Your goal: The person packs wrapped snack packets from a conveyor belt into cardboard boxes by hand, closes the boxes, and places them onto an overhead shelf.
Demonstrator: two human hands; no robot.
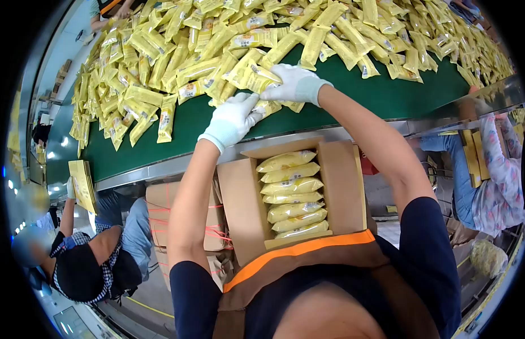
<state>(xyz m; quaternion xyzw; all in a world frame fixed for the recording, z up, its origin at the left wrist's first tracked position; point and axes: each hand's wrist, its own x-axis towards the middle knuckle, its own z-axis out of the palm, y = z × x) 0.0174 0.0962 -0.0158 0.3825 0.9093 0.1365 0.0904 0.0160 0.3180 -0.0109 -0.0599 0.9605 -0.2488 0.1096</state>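
Note:
My left hand (231,120), in a white glove, is closed at the near edge of a heap of yellow wrapped packets (200,69). Its fingertips press against a packet (267,107) that lies just to its right. My right hand (293,85), gloved too, curls its fingers over the end of another packet (258,78) beside the left hand. The fingertips of both hands are partly hidden among the wrappers. Below them an open cardboard box (240,209) holds a row of several yellow packets (292,186) stacked on edge.
The heap lies on a green conveyor belt (387,99) with a metal edge (132,178). Tied cartons (160,203) stand left of the box. One co-worker (87,260) sits at left holding flat cardboard (82,185); another person (497,175) is at right.

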